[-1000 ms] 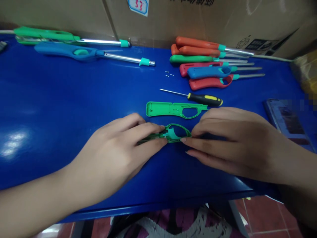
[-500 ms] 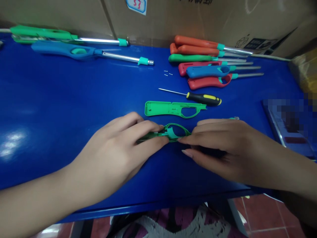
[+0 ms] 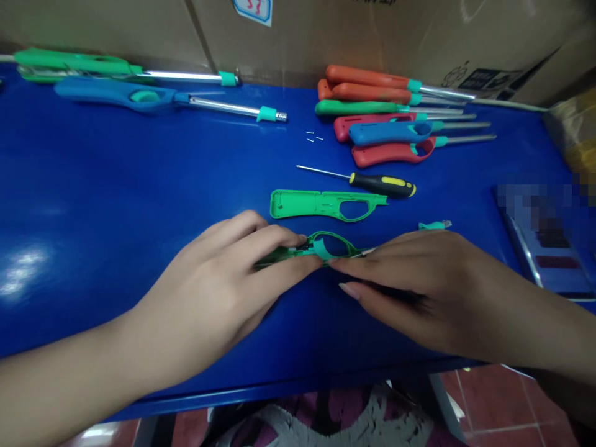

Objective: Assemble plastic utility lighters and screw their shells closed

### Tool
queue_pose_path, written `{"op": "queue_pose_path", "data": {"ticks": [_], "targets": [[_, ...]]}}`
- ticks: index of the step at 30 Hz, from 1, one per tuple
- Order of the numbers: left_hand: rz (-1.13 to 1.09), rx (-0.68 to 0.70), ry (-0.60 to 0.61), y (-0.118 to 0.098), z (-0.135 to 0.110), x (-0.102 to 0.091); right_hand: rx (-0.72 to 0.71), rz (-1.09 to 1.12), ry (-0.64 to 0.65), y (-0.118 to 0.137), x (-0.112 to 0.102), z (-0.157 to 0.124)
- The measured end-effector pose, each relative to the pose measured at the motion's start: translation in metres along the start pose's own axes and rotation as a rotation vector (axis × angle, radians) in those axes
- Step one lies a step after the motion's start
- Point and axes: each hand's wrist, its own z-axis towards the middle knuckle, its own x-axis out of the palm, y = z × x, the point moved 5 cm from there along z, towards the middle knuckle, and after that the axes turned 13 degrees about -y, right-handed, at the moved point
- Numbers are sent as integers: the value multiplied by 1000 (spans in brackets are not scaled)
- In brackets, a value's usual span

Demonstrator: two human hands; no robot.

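Fingers close in mid-table: the L hand (image 3: 223,279) clasps the rear of a half-cased green lighter (image 3: 321,248) btwn thumb & index, prob. to hold the innards seated & the shell steady for the R hand (image 3: 428,279) at the front end. The R index tip touches the lower rim, just beside the teal trigger (image 3: 323,251); the R thumb hangs apart, toward the table's front edge. Whether the R fingers grip anything can't be told, as the hand hides it. The lighter is approx. halfway btwn front & rear edges of the blue table (image 3: 116,167). The matching half-shell (image 3: 300,204), hollow side up, lies just behind it, presumably for quick reach; behind that, a screwdriver (image 3: 382,184), handle toward the R edge. Three tiny screws (image 3: 319,138), by their look, sit nearer the rear edge, poss. set apart so none gets lost. A teal nozzle piece (image 3: 433,225) lies near the R hand. Cased lighters (image 3: 388,135) bunch along the rear edge, R of center, likely out of the way; a blue lighter (image 3: 116,94) lies near the rear L corner.
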Motion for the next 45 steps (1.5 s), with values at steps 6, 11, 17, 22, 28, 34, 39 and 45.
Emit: {"op": "queue_pose_path", "data": {"ticks": [6, 11, 17, 22, 28, 34, 39, 45], "targets": [[-3, -2, -14, -1, -1, 0, -1, -97, 23, 0, -1, -1], [0, -10, -8, -1, -1, 0, -13, -96, 14, 3, -1, -1], [6, 20, -12, -1, -1, -2, -76, -134, 32, 6, -1, -4], [-6, 26, -7, 0, 1, -2, -117, -212, 47, 5, 3, -5], [7, 32, -5, -1, 1, -3, -121, -217, 53, 6, 2, -4], [6, 39, -6, -1, 1, -4, -101, -215, 30, 5, -1, -6], [14, 48, -1, -3, 2, -5, 18, -123, 32, 3, -4, -4], [4, 42, -8, -2, 2, -5, 126, -72, 117, 1, -5, -3]]}}
